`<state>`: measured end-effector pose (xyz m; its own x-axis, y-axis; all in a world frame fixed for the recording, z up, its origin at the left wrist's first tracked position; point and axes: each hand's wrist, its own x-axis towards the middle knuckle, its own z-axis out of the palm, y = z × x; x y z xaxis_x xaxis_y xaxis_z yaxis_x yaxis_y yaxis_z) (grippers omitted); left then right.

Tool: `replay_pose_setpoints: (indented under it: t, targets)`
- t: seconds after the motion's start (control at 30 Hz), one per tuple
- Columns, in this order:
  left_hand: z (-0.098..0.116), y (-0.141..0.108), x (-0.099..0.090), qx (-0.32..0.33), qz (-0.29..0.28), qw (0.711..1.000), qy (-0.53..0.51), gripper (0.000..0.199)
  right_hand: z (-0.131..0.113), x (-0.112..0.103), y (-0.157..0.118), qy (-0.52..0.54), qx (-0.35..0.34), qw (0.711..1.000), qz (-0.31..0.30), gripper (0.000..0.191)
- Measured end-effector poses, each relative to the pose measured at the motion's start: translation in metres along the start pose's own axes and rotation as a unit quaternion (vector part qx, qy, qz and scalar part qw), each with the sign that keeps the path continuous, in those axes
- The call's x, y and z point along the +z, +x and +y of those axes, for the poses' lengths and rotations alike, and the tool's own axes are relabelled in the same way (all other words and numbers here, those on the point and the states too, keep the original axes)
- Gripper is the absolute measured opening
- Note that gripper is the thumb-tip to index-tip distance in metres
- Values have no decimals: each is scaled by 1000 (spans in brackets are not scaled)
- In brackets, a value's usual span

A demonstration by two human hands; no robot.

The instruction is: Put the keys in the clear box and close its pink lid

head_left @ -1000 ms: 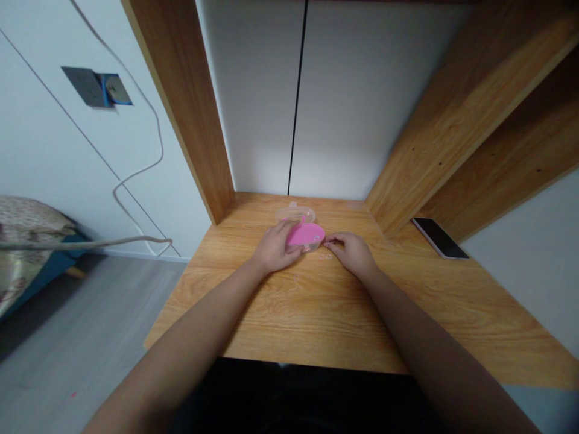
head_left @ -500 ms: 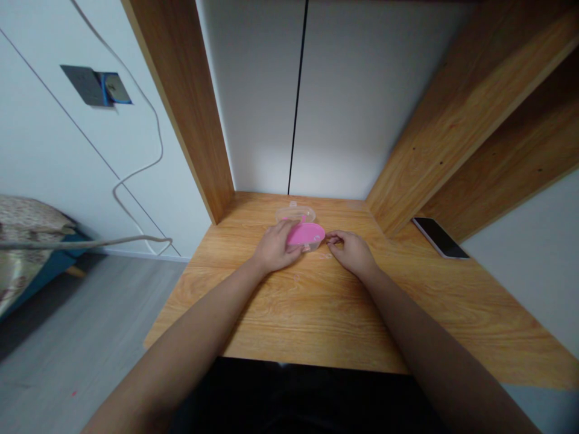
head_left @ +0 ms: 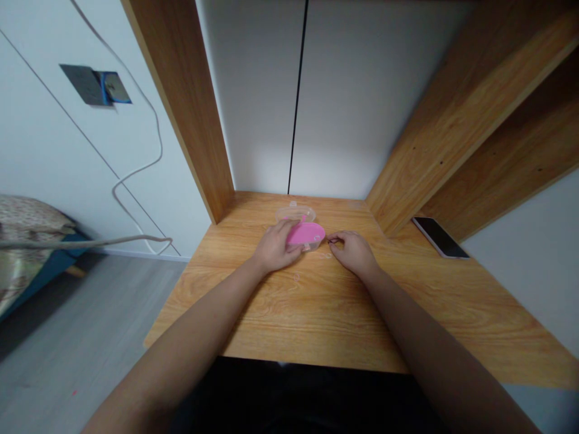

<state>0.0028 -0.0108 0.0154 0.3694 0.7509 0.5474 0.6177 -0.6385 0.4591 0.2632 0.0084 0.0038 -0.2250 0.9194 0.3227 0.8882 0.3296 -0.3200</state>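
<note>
My left hand [head_left: 277,247] is wrapped round the left end of a small oval plastic box with a pink top [head_left: 307,232] and clear sides. Its clear lid [head_left: 296,213] stands open at the back. Just right of the box, my right hand [head_left: 353,250] is closed in a pinch, thumb against fingers. A thin dark loop [head_left: 333,242] shows at those fingertips, too small to name surely. One small clear ring [head_left: 316,237] lies on the pink surface. More clear rings [head_left: 325,256] lie on the wood in front of the box, and another ring [head_left: 297,277] is nearer me.
A phone [head_left: 440,237] lies on the wooden desktop [head_left: 312,325] at the right, beside a slanting wooden panel [head_left: 420,150]. Another upright panel [head_left: 190,108] borders the left. A white cable [head_left: 158,138] hangs by an uncovered wall socket [head_left: 115,88].
My right hand's fingertips have shifted slightly, and the thin dark loop shows more clearly between them. My left hand and the box stay in place.
</note>
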Motion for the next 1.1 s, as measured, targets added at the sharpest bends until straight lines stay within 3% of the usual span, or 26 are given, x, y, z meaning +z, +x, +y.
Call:
replay_pose_setpoints:
  t: [0.43, 0.73, 1.1]
  targets:
    - [-1, 0, 0, 6, 0, 1000, 0, 64, 0, 0, 0, 19, 1, 1000, 23, 19]
    - [-2, -1, 1, 10, 2, 1000, 0, 64, -9, -7, -2, 87, -2, 986, 141, 17]
    - [-2, -2, 0, 22, -8, 1000, -5, 65, -22, -15, -5, 127, -101, 966, 201, 17]
